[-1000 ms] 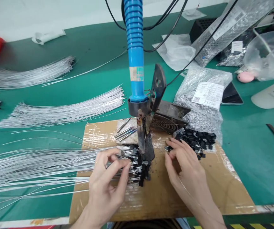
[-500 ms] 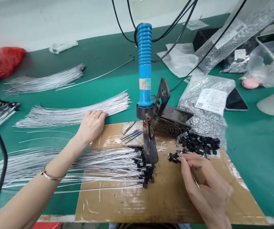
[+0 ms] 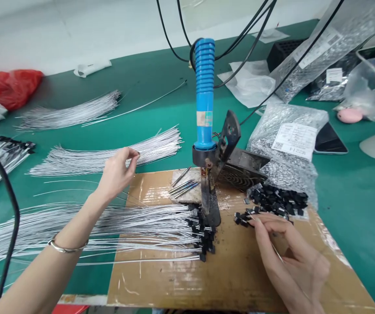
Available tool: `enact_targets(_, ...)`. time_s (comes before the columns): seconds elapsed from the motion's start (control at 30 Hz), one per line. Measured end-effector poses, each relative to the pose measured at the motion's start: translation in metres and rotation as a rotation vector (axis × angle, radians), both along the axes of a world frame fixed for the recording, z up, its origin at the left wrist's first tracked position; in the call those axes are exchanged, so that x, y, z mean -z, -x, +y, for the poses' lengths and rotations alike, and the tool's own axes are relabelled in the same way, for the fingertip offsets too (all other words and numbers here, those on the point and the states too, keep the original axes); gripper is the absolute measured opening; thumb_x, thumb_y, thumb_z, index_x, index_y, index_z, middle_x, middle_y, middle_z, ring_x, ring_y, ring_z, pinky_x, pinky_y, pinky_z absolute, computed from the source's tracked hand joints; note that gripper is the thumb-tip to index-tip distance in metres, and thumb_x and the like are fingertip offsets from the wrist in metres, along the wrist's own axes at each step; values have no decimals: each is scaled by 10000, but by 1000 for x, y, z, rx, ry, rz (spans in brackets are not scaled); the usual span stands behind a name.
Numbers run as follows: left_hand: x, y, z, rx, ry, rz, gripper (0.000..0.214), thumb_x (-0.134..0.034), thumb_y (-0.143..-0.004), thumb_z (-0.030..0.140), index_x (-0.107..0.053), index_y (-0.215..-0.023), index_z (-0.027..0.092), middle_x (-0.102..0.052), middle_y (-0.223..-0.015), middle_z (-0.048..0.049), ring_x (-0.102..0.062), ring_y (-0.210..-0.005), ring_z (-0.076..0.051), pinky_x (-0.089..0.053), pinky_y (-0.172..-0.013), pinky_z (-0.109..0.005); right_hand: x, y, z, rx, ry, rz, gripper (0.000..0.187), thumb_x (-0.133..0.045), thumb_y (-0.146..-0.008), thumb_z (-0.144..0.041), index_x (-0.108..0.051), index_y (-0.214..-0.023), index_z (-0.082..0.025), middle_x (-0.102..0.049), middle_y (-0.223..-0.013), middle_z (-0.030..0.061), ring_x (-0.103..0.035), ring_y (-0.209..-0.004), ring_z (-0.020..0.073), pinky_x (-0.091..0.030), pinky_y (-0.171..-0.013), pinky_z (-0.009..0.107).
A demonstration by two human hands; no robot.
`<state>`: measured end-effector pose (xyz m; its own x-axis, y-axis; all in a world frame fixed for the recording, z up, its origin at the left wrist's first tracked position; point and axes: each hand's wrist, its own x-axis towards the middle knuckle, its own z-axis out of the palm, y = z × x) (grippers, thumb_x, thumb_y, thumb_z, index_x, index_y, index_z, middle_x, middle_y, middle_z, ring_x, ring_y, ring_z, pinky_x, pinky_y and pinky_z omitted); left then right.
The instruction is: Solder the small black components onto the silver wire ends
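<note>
My left hand (image 3: 118,171) hovers over the middle fan of thin silver wires (image 3: 109,155), its thumb and fingertips pinched on one wire. My right hand (image 3: 288,257) rests on the cardboard sheet (image 3: 233,279), fingers curled, its fingertips at a few small black parts (image 3: 242,218) spilled from the black pile (image 3: 278,200). Between the hands stands a soldering iron with a blue handle (image 3: 204,93), clamped upright in a dark metal stand (image 3: 211,205). Wires with black parts on their ends (image 3: 161,229) lie left of the stand.
Another wire bundle (image 3: 69,114) lies farther back on the green table. Silvery bubble bags (image 3: 288,139), a phone (image 3: 330,138) and a pink object (image 3: 349,115) sit at the right. A red bag (image 3: 7,86) lies far left. Black cables (image 3: 239,39) hang overhead.
My left hand left the finished wires near the stand, reached out to the middle wire bundle and lifted slightly with a pinch. My right hand slid back, fingertips staying at the loose black parts.
</note>
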<state>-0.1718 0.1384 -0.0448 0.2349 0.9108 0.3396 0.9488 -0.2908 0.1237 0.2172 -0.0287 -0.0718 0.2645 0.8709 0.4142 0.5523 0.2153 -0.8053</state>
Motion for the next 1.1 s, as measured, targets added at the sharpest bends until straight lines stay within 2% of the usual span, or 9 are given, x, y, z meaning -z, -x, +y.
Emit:
enact_targets(0.13,6,-2,3,79,59,-8,274,-570,-1039,409,-674,-1155,184,-755,-1145,-126,-706,-1052,-279,-534,-948,-411,3,0,-1,-6,28,26,168,-736,-940,-138,-656,-817,-221,-748,-911,48,-717,-887,192,-528,-832,310)
enact_targets(0.27,13,-2,10,94,58,-37,308,-597,-1049,445,-718,-979,171,-748,-965,-59,-710,-964,-238,-558,-907,-432,3,0,-1,-10,14,8,177,-736,-939,-132,-649,-814,-221,-744,-884,43,-718,-879,191,-525,-838,310)
enact_targets(0.37,13,1,11,90,42,-57,309,-638,-1034,446,-725,-941,165,-747,-930,-40,-714,-946,-227,-563,-914,-446,3,0,-1,-5,4,14,179,-741,-933,-127,-646,-812,-220,-741,-879,45,-723,-878,194,-526,-828,310)
enact_targets(0.67,4,7,3,-47,-20,-197,265,-660,-1028,410,-742,-1019,159,-778,-1024,-57,-743,-954,-227,-589,-907,-444,4,-2,-2,1,18,24,175,-750,-927,-139,-644,-816,-223,-735,-877,37,-722,-873,193,-529,-826,306)
enact_targets(0.77,-3,1,-1,-86,-16,-257,235,-650,-1015,379,-758,-973,174,-784,-915,-34,-716,-810,-193,-561,-829,-374,3,-1,-1,6,23,16,172,-750,-933,-157,-649,-810,-224,-740,-871,35,-726,-861,190,-530,-811,299)
enact_targets(0.9,-18,-8,-7,-139,13,-360,203,-661,-956,345,-759,-860,195,-759,-760,-12,-601,-646,-154,-466,-689,-301,4,0,-4,38,54,30,169,-753,-942,-210,-662,-800,-221,-757,-892,41,-735,-870,190,-535,-819,292)
enact_targets(1.0,-38,-6,-17,-136,113,-442,198,-700,-912,365,-756,-820,198,-742,-709,-11,-604,-652,-158,-441,-645,-295,7,-2,-6,131,125,81,110,-747,-959,-303,-696,-913,-217,-763,-860,30,-733,-799,181,-546,-770,281)
enact_targets(1.1,-62,3,-36,-97,257,-503,201,-734,-872,378,-752,-762,211,-734,-702,-9,-627,-679,-163,-468,-644,-296,5,-7,-7,222,204,174,240,-622,-1036,-420,-702,-971,-203,-721,-790,22,-694,-737,174,-532,-746,287)
